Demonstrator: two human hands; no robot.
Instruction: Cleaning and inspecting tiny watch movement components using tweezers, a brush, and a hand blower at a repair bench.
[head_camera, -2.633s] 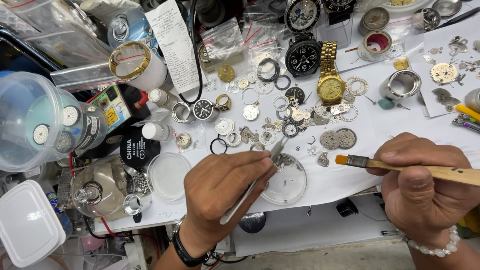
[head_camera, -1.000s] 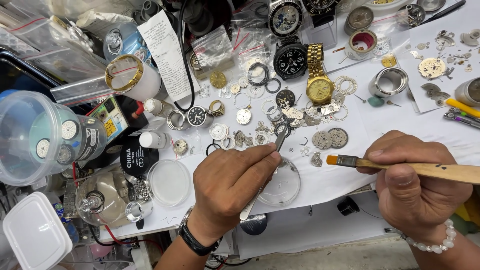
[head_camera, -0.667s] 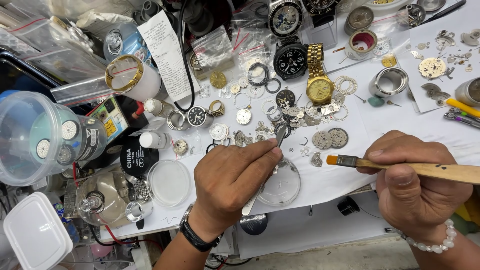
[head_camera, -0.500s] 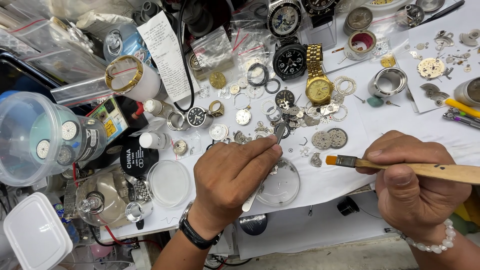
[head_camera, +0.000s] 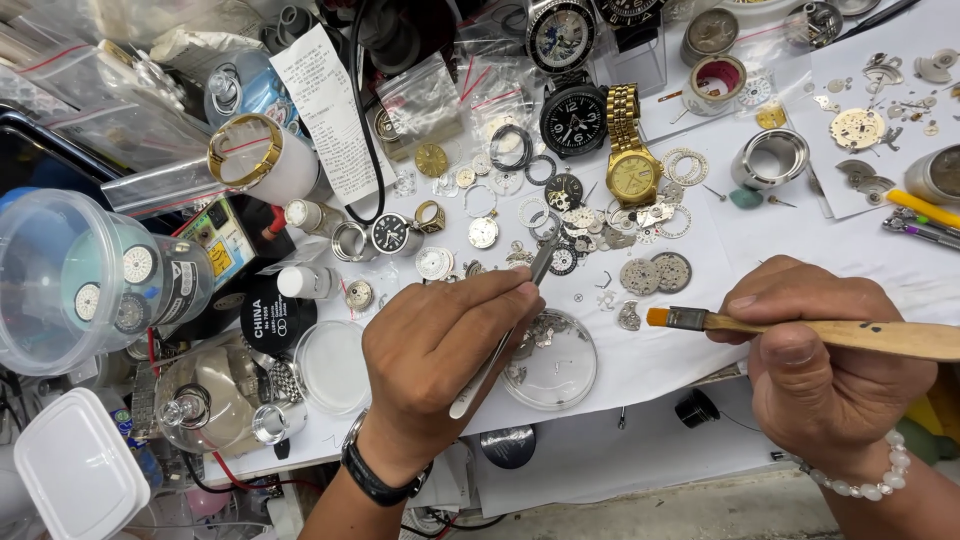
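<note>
Closest to the camera, the left hand is sitting over the near edge of the white work sheet, fingers curled shut around a pair of metal tweezers. The tweezers are running diagonally up from under the palm, and the tips are poking into the scatter of small watch parts just past the knuckles. A black wristwatch is riding on that wrist.

Over on the other side, the right hand is closed around a wooden-handled flat brush, thumb pressing on top of the handle. The brush is lying almost level, with its orange bristles pointing toward the left hand but staying apart from it. There's a white bead bracelet on that wrist.

Between the two hands, a bit nearer the left one, a clear round dish is holding a little cluster of movement bits, and the tweezers are crossing just over its left rim. The brush tip is hovering to the right of the dish, not touching it.

Going further back, a gold watch on a gold bracelet is lying in the middle of the parts pile, with a black-dial watch just behind it. Off to the far left, a clear plastic tub is lying on its side with a few dials inside.
</note>
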